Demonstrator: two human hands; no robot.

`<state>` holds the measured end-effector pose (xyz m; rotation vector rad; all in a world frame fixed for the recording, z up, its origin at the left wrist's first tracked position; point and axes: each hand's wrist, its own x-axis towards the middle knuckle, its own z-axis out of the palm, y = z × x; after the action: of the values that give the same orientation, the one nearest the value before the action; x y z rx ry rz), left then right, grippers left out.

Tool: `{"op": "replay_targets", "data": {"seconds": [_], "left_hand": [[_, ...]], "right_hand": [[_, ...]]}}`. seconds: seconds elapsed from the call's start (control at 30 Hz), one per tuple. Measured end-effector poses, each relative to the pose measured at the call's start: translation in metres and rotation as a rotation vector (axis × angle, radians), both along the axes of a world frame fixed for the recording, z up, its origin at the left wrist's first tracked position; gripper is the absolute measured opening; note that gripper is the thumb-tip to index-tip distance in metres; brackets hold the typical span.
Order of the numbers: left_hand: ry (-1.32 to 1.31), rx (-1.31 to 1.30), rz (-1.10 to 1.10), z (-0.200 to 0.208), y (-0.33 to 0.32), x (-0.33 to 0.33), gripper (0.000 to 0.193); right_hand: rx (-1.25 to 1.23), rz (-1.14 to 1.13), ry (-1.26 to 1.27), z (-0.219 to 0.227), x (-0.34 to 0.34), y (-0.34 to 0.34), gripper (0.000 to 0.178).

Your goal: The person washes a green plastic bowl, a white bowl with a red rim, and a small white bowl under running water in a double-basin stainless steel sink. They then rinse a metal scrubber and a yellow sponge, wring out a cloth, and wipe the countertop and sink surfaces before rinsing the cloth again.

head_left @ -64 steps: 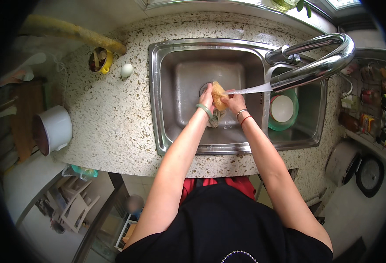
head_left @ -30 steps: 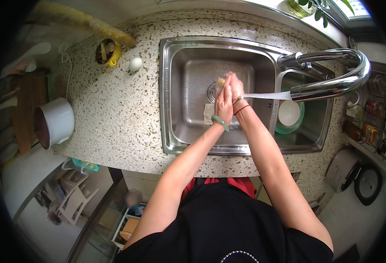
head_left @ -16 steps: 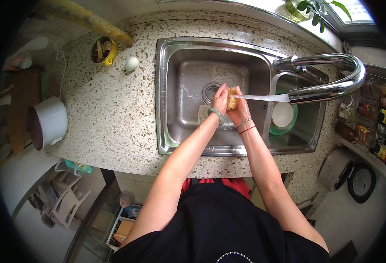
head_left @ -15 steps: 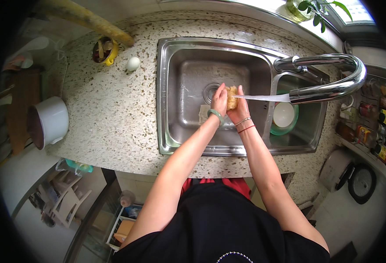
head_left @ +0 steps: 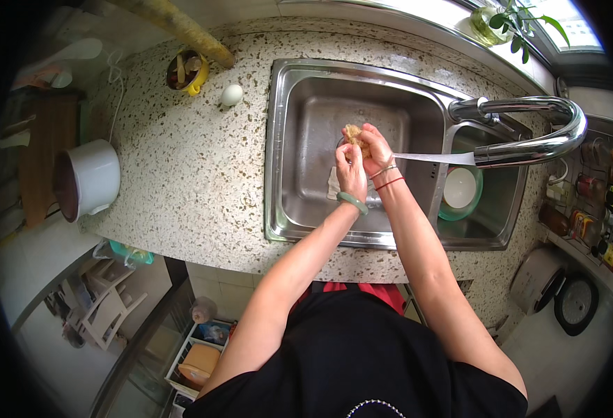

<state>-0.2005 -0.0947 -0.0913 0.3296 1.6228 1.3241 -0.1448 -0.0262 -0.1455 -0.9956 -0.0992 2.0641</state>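
Observation:
Over the large sink basin (head_left: 313, 198), both hands are closed around a wet, tan, spongy clump (head_left: 353, 132) with a ruffled surface; I cannot make out its exact kind. My left hand (head_left: 352, 173), with a green bangle at the wrist, presses its fingers against the near side of the clump. Cupped on the right and far side is my right hand (head_left: 377, 152). Water from the chrome faucet (head_left: 529, 132) runs sideways onto the right hand. Beneath the left hand, a pale flat piece (head_left: 333, 183) lies on the basin floor, partly hidden.
In the smaller basin sits a white bowl (head_left: 459, 189) inside a green one (head_left: 477, 197). A white egg (head_left: 232, 95) and a yellow mug (head_left: 196, 83) stand on the speckled counter (head_left: 188, 167). A white pot (head_left: 97, 177) is at the left, bottled condiments (head_left: 585, 226) at the right.
Both hands have shifted the clump left and away from the water stream, which now meets the right hand. The fingers have closed more tightly around the clump. The whole view has moved slightly.

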Motion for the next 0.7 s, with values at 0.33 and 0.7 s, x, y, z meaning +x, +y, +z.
{"op": "replay_targets", "data": {"seconds": [0.33,0.7], "left_hand": [[-0.324,0.153,-0.104,-0.006,0.031,0.039,0.05],[0.158,0.134,-0.221,-0.004,0.037,0.014,0.037]], "right_hand": [[0.139,-0.163,-0.193,0.013,0.049,-0.016,0.035],[-0.014,-0.05,-0.542,0.027,0.01,-0.002,0.034]]}}
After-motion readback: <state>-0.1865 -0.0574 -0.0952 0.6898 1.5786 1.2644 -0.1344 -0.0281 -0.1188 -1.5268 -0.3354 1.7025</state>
